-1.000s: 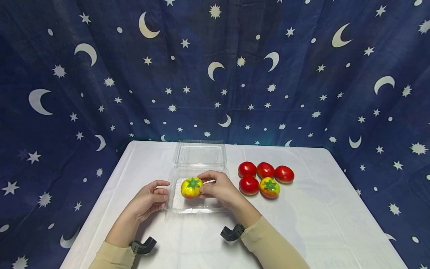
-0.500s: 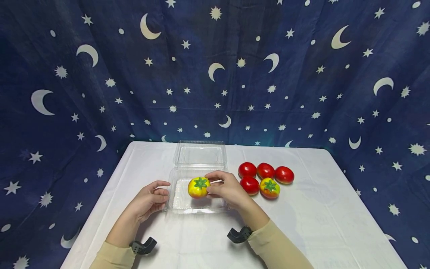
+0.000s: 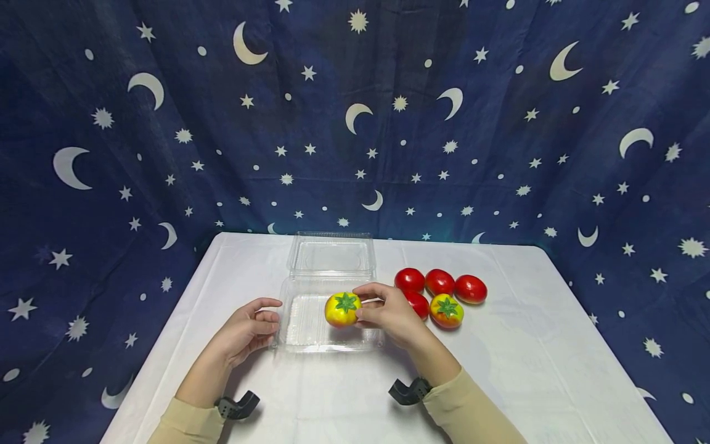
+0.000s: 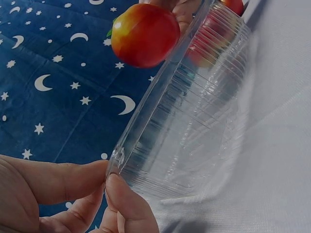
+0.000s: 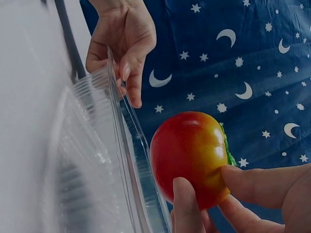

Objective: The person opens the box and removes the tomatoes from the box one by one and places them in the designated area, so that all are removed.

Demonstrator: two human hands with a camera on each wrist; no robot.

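Observation:
My right hand (image 3: 395, 314) holds a toy tomato (image 3: 341, 310), yellow on top with a green leafy crown and red below. It hangs above the right half of a clear plastic clamshell container (image 3: 302, 320). In the right wrist view, thumb and fingers grip the tomato (image 5: 187, 158) from the side, level with the container's rim. My left hand (image 3: 252, 327) is at the container's left side. Seen from the left wrist, its thumb and finger pinch the rim (image 4: 116, 158) at a corner. The container's hinged lid (image 3: 331, 256) lies folded back, away from me.
To the right of the container sit several more tomatoes: red ones (image 3: 440, 282) with no crown showing, and one (image 3: 446, 310) with its green crown up. My right hand partly hides the nearest red one. A dark starry curtain (image 3: 388, 154) rises behind the white-covered table (image 3: 543, 345).
My right hand has carried the tomato rightward over the container, and now overlaps the nearest red tomato in the head view. My left hand has stayed at the rim.

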